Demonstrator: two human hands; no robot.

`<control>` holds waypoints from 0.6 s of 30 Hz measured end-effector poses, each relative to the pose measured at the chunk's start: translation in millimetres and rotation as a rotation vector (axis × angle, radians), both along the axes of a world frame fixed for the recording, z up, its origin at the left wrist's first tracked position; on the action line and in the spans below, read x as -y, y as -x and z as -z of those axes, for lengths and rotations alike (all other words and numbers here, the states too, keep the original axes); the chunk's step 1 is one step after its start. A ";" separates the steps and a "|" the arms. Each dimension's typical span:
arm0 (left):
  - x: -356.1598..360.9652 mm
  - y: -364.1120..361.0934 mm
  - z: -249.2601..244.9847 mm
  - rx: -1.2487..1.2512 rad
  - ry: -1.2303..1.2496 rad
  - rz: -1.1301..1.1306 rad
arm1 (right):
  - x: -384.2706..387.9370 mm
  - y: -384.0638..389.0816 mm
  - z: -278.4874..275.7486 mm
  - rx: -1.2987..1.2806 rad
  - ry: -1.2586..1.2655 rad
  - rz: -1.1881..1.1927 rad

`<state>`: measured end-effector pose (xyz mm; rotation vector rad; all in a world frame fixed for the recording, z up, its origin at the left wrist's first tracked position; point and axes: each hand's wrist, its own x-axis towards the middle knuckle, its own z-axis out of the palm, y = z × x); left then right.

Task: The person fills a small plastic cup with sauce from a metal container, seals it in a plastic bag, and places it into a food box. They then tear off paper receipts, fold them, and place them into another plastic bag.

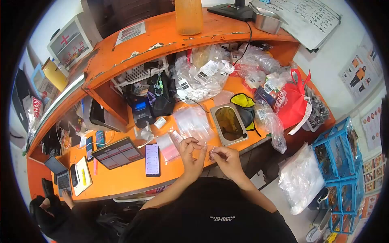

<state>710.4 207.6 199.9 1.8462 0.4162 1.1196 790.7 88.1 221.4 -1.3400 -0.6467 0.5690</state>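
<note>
Near the desk's front edge, my left hand (192, 158) and my right hand (227, 160) are raised close together, fingers pinched. Between their fingertips is a small piece of clear plastic (210, 150); its exact kind is too small to make out. Just beyond my left hand lie clear plastic bags (192, 123) in a flat pile, with more clear bags with a red line (167, 146) beside them. A rectangular steel container (239, 141) with brownish contents stands beyond my right hand. Left of my hands a phone (152, 160) lies with its screen lit.
A tablet (117, 154) stands left of the phone. Heaped plastic packages (202, 77) and a red bag (289, 103) fill the back and right. Blue crates (336, 162) stand at right. Another person's hand (67, 197) is by a laptop (63, 178). An orange ledge (162, 44) overhangs the desk.
</note>
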 end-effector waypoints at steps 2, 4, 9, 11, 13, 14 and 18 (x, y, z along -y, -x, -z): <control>-0.5 0.5 -0.9 -0.025 -0.018 -0.003 | 4.5 -2.0 2.6 0.021 0.098 -0.042; -1.6 1.1 -7.7 -0.076 -0.007 -0.051 | 8.1 -1.4 -3.6 0.017 0.172 -0.035; -6.1 12.1 -22.1 -0.367 0.266 0.452 | 12.1 1.4 5.1 0.100 0.290 -0.064; -11.6 11.8 -21.2 -0.687 0.308 0.644 | 11.7 3.3 4.0 0.276 0.332 -0.092; -16.5 12.1 -19.5 -0.724 0.437 0.727 | 14.0 3.6 2.6 0.226 0.321 -0.098; -21.5 11.2 -11.0 -0.695 0.540 0.831 | 16.0 1.1 8.5 0.121 0.311 -0.142; -32.7 8.7 1.9 -0.608 0.604 1.052 | 21.5 -4.8 9.6 0.007 0.309 -0.165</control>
